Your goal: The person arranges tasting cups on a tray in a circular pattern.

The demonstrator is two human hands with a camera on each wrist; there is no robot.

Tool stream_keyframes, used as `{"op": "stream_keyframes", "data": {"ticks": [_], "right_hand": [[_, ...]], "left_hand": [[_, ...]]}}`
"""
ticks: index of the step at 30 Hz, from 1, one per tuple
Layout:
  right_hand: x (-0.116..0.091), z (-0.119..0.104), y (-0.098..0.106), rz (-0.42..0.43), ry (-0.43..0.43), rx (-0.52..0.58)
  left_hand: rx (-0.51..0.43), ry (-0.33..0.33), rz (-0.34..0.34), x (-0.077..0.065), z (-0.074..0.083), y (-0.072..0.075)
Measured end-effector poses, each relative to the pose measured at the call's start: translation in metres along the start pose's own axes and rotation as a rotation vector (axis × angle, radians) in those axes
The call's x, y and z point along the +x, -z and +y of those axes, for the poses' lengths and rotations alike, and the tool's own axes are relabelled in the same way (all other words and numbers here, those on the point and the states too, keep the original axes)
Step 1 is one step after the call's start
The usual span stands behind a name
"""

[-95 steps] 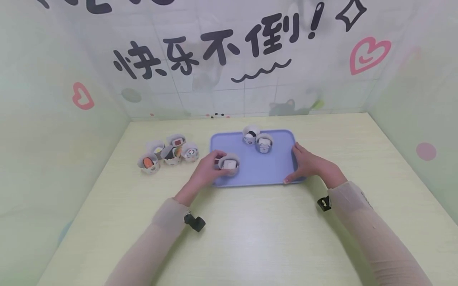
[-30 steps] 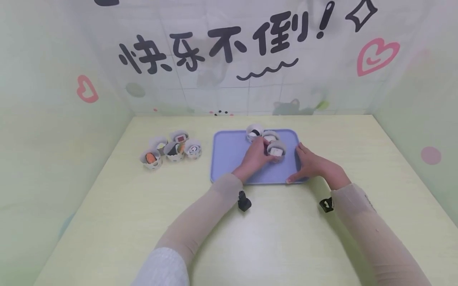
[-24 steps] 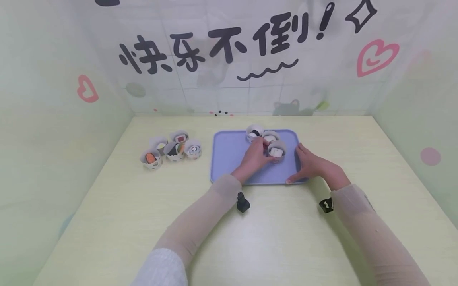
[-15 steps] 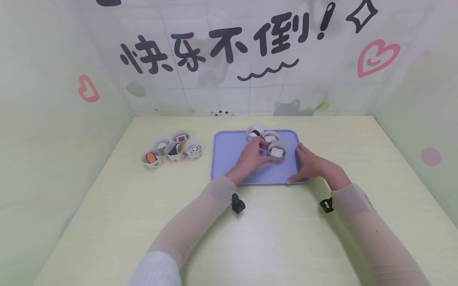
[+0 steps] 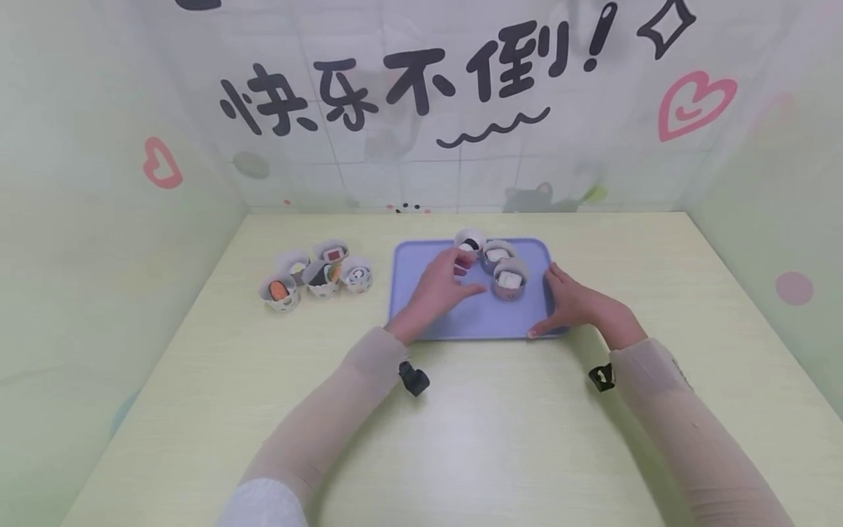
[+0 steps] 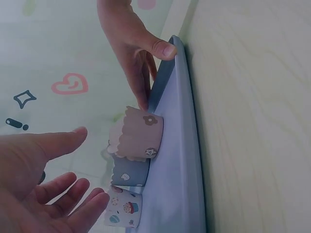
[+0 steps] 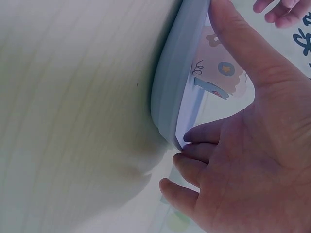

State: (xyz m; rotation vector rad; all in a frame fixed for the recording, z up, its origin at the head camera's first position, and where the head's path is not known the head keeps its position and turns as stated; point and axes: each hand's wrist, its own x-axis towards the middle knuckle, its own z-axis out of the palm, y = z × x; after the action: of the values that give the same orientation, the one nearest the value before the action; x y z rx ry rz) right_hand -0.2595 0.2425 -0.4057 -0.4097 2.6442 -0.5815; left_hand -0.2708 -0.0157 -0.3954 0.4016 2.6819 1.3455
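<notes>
- Left hand (image 5: 437, 282), mid-frame in head view: wide, thumb and fingers apart, holding nothing. Can't tell contact with back cup (image 5: 467, 236).
- Right hand (image 5: 579, 301), right of centre: spread wide, resting on rim of blue tray (image 5: 411, 267).
- On tray, just right of mid-frame: back cup, middle cup (image 5: 489, 265), front cup (image 5: 508, 294); upright, bunched.
- Left of centre: five cups (image 5: 323, 289) on table (image 5: 461, 439), off tray.
- Probably best: clear thumb leftward from front cup, avoid brushing back cup, steady rim lightly against sliding.
</notes>
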Motion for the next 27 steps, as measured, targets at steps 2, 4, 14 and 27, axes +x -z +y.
{"op": "stream_keyframes", "data": {"ticks": [2,4,14,27], "right_hand": [[0.0,0.001,0.0,-0.004,-0.001,0.004],[0.0,0.001,0.0,-0.006,-0.005,0.007],[-0.001,0.006,0.002,0.006,0.003,0.003],[-0.001,0.003,0.001,0.002,0.015,-0.002]], "left_hand": [[0.0,0.001,0.008,-0.004,-0.001,0.006],[-0.002,-0.001,0.013,-0.007,-0.003,0.013],[-0.055,0.026,0.053,-0.017,-0.021,0.054],[-0.036,0.101,0.194,-0.045,-0.061,0.129]]}}
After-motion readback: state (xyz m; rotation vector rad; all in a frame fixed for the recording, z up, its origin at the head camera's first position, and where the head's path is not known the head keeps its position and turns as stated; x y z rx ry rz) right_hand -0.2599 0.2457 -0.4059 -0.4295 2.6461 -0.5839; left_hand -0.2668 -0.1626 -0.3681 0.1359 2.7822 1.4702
